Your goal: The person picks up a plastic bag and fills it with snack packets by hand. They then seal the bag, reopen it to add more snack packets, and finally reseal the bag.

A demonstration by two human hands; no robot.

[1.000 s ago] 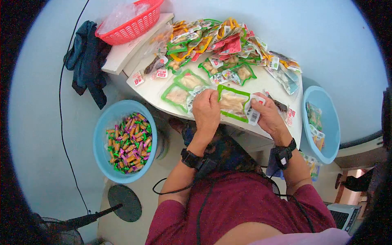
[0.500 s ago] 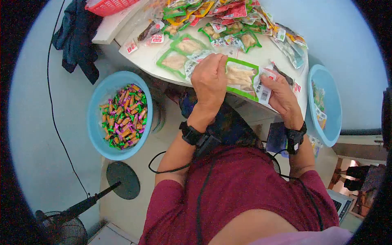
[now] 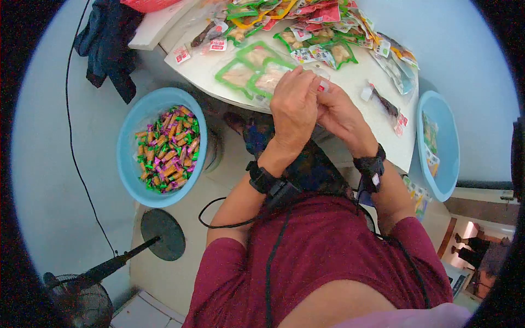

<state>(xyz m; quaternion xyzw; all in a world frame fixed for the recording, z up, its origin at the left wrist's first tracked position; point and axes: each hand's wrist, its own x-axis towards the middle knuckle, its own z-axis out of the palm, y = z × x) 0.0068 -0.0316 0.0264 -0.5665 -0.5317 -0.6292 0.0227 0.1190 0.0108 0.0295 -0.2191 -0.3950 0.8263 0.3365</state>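
Note:
My left hand (image 3: 294,112) is closed, fingers bent down at the front edge of the white table. Against its fingers lies a green-edged clear food packet (image 3: 269,78) with pale contents, its right part hidden by the hand. My right hand (image 3: 345,119) is pressed close beside the left, its fingertips pinched on a white packet end with a small red mark (image 3: 323,86). Just left, two more green-edged packets (image 3: 237,75) lie flat on the table, overlapping each other. How the held packet is folded between my hands is hidden.
A heap of mixed food packets (image 3: 322,33) covers the table's back. A dark snack packet (image 3: 384,103) lies right. Blue basins stand at both sides, one with wrapped candies (image 3: 167,150), one with packets (image 3: 430,134). A fan (image 3: 82,295) stands lower left.
My right hand has moved left to meet my left hand. The packet stretched between them is now mostly hidden, and a third green-edged packet shows left of my left hand.

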